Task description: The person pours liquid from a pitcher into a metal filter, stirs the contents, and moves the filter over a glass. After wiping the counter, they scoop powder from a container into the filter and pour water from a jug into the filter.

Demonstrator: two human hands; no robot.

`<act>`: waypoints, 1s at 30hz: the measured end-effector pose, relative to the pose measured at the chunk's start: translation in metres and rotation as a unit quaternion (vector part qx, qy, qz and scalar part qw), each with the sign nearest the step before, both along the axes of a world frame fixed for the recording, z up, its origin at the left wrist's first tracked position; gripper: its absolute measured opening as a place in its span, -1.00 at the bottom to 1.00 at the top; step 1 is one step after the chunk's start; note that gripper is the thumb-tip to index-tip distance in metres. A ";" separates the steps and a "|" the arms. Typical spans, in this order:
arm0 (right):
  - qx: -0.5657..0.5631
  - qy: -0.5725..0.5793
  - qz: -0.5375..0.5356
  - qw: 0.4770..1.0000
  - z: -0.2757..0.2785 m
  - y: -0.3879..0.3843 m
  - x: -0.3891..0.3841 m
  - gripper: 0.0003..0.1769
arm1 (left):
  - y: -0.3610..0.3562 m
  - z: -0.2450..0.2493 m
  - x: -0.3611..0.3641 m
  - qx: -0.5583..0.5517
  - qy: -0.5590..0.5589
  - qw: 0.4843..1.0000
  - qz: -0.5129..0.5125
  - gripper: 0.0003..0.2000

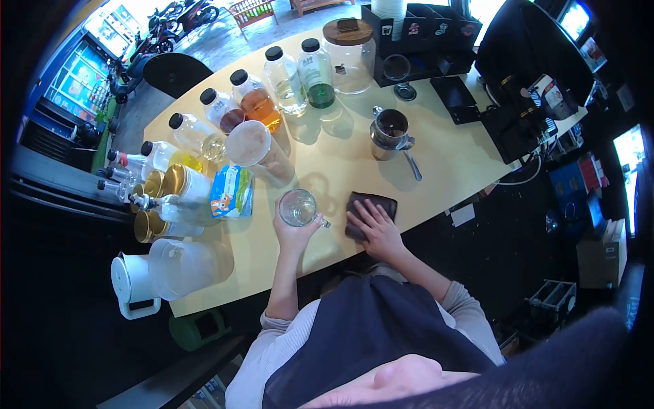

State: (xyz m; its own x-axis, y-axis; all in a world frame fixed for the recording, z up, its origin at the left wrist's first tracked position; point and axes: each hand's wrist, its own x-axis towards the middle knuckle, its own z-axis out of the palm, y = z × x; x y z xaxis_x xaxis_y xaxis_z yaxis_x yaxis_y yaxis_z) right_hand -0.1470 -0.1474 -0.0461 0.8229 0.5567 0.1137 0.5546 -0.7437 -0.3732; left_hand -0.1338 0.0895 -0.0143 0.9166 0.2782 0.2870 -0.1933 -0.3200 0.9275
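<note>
A clear glass mug point(298, 206) stands at the table's near side, its handle pointing right. My left hand point(294, 234) is closed around the mug's near side, with the thumb by the handle. To the right, a folded dark brown cloth point(387, 203) lies on the table. My right hand point(375, 228) rests flat on this cloth, fingers spread and not gripping it. Beyond the cloth is a metal cup point(390, 140) with dark contents, and a spoon point(413, 165) lies beside it.
Several black-capped bottles point(259, 109) of coloured liquids line the far left edge. Nearer are a tall tub point(259, 153), a blue tissue pack point(232, 193), gold-lidded jars point(177, 180) and a white pitcher point(136, 279). A black organizer point(426, 41) and monitor point(535, 51) stand at the back right.
</note>
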 end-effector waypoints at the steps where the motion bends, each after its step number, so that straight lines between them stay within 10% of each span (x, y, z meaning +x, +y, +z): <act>1: -0.013 -0.028 0.039 0.999 -0.004 0.004 0.010 -0.20 | 0.004 0.002 -0.004 0.002 0.000 1.000 0.006 -0.31; 12: 0.049 -0.090 -0.008 0.995 -0.020 0.085 0.147 -0.36 | 0.037 0.006 -0.048 0.031 0.009 0.997 0.073 -0.31; 24: 0.049 -0.044 0.159 0.985 -0.023 0.065 0.010 -0.41 | -0.005 0.016 -0.013 -0.035 -0.002 0.999 0.003 -0.33; 30: 0.057 -0.037 -0.014 0.998 -0.007 -0.018 0.009 -0.34 | -0.052 -0.005 0.031 -0.041 -0.008 0.997 -0.058 -0.32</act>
